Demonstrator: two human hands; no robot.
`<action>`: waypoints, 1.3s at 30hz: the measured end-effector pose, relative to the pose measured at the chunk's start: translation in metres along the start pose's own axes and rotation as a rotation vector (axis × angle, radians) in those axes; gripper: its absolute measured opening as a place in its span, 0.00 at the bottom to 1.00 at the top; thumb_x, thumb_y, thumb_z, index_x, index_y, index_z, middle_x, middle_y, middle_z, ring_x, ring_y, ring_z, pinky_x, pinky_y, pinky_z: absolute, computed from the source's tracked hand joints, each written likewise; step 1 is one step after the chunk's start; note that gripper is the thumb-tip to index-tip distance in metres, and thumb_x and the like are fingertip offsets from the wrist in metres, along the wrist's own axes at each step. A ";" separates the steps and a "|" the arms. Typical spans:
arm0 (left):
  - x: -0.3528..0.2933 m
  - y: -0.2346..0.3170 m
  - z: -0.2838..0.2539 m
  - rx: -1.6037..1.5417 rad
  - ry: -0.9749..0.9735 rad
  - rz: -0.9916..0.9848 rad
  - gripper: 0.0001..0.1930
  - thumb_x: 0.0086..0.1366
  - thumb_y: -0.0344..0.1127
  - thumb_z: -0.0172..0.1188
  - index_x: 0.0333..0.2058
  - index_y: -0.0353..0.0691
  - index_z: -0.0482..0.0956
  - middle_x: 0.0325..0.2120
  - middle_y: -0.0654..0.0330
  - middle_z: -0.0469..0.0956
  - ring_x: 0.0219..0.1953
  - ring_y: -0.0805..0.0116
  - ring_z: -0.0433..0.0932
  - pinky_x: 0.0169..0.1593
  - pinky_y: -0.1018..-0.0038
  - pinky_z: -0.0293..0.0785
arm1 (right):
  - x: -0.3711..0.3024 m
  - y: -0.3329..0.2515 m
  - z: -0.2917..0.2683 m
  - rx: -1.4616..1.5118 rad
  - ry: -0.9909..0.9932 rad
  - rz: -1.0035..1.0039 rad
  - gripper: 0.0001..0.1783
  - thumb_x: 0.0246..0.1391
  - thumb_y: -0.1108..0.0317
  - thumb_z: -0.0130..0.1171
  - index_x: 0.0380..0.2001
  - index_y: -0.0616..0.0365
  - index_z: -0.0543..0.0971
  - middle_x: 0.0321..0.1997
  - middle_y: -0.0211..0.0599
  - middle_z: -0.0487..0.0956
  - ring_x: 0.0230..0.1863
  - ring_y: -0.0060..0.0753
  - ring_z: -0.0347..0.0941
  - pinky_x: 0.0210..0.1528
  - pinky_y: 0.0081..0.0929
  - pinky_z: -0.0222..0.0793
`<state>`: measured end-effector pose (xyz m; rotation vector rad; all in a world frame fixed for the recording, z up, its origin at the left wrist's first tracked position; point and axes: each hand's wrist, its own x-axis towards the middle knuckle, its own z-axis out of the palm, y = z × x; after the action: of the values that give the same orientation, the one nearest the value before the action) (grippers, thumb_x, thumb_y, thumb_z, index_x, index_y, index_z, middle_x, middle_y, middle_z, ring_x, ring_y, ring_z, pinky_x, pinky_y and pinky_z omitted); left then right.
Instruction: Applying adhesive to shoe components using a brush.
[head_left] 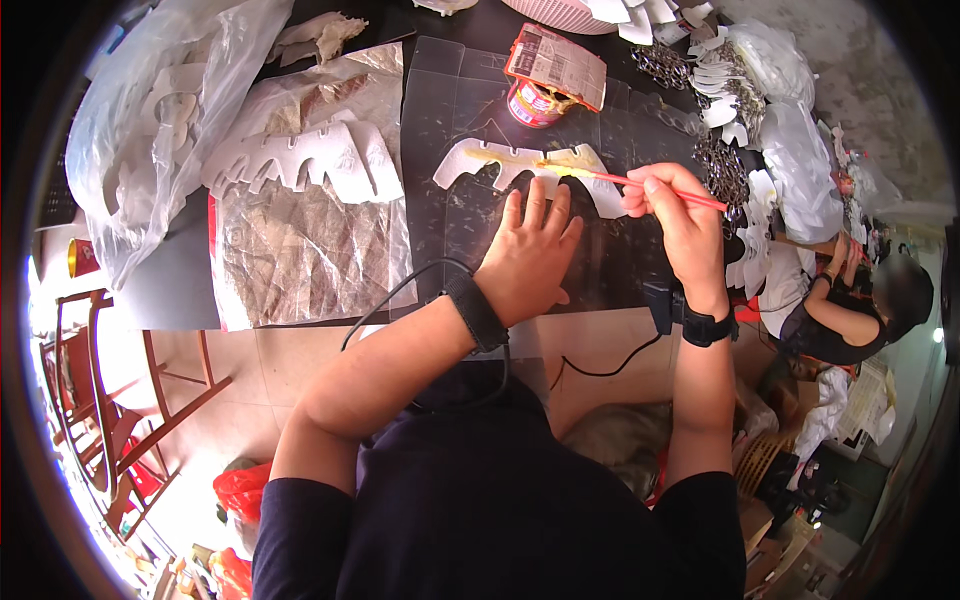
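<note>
A white, curved, notched piece (pixel 500 160) lies on the dark table, with yellowish glue smeared along it. My left hand (pixel 530 245) is spread open and flat, its fingertips at the lower edge of that piece. In my right hand (pixel 680 215) is a thin brush (pixel 610 178) with a pinkish-red handle, and the fingers are closed round it. The brush's yellow-coated tip touches the middle of the white piece. Behind the piece stands a small round tin (pixel 537 103), stained with glue at its rim and partly covered by a printed cardboard flap (pixel 556 68).
Several similar white pieces (pixel 300 160) lie on a crinkled plastic-covered sheet (pixel 310 255) at left. A clear plastic bag (pixel 165 130) fills the far left. Dark chains (pixel 718 170) and more white parts line the right. Another person (pixel 850 310) sits at far right.
</note>
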<state>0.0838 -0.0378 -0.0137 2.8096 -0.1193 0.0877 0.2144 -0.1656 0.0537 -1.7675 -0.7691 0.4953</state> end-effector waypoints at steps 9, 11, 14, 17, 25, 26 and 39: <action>0.001 0.000 0.000 0.005 0.000 0.006 0.43 0.43 0.54 0.67 0.56 0.38 0.65 0.59 0.43 0.55 0.61 0.40 0.52 0.60 0.50 0.54 | 0.000 0.002 -0.001 0.004 0.033 -0.006 0.10 0.61 0.70 0.47 0.37 0.67 0.75 0.28 0.33 0.77 0.30 0.19 0.72 0.35 0.18 0.70; -0.001 0.000 -0.001 0.006 -0.003 0.008 0.43 0.43 0.54 0.67 0.56 0.38 0.65 0.59 0.43 0.55 0.61 0.40 0.52 0.60 0.50 0.54 | 0.001 0.000 0.002 0.048 0.044 -0.016 0.10 0.61 0.70 0.48 0.37 0.66 0.75 0.27 0.32 0.77 0.29 0.18 0.72 0.35 0.17 0.70; -0.002 -0.001 -0.002 0.006 -0.002 -0.005 0.43 0.43 0.54 0.67 0.55 0.38 0.65 0.59 0.43 0.55 0.61 0.40 0.52 0.60 0.50 0.53 | 0.003 0.003 0.007 0.006 0.033 -0.007 0.10 0.61 0.70 0.48 0.37 0.67 0.75 0.28 0.32 0.77 0.29 0.18 0.72 0.34 0.18 0.70; -0.001 -0.001 0.000 -0.006 0.002 0.014 0.43 0.43 0.54 0.68 0.55 0.38 0.65 0.59 0.43 0.55 0.61 0.40 0.52 0.60 0.49 0.53 | -0.001 0.004 -0.002 0.005 0.022 -0.010 0.10 0.61 0.71 0.48 0.37 0.66 0.75 0.29 0.33 0.77 0.30 0.18 0.72 0.34 0.18 0.70; 0.000 -0.001 -0.001 -0.014 -0.016 0.011 0.43 0.43 0.54 0.68 0.56 0.37 0.64 0.59 0.43 0.54 0.61 0.40 0.52 0.60 0.50 0.53 | -0.005 -0.001 -0.003 -0.070 0.017 -0.010 0.09 0.59 0.73 0.47 0.37 0.66 0.75 0.30 0.35 0.78 0.32 0.20 0.75 0.37 0.19 0.72; 0.000 -0.001 -0.001 -0.013 -0.015 0.010 0.43 0.43 0.54 0.68 0.56 0.37 0.64 0.59 0.43 0.54 0.61 0.40 0.52 0.60 0.50 0.53 | -0.006 -0.002 -0.006 -0.108 0.043 -0.001 0.08 0.59 0.73 0.47 0.36 0.66 0.75 0.30 0.35 0.78 0.32 0.21 0.75 0.37 0.19 0.72; -0.001 -0.001 -0.001 -0.009 -0.014 0.000 0.43 0.43 0.54 0.68 0.56 0.38 0.64 0.59 0.43 0.54 0.62 0.40 0.52 0.60 0.50 0.53 | -0.005 -0.004 0.000 -0.088 0.005 -0.004 0.08 0.58 0.74 0.47 0.35 0.66 0.75 0.28 0.34 0.78 0.31 0.20 0.74 0.36 0.18 0.71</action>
<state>0.0828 -0.0364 -0.0136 2.8018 -0.1230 0.0679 0.2100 -0.1686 0.0572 -1.8473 -0.8015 0.4606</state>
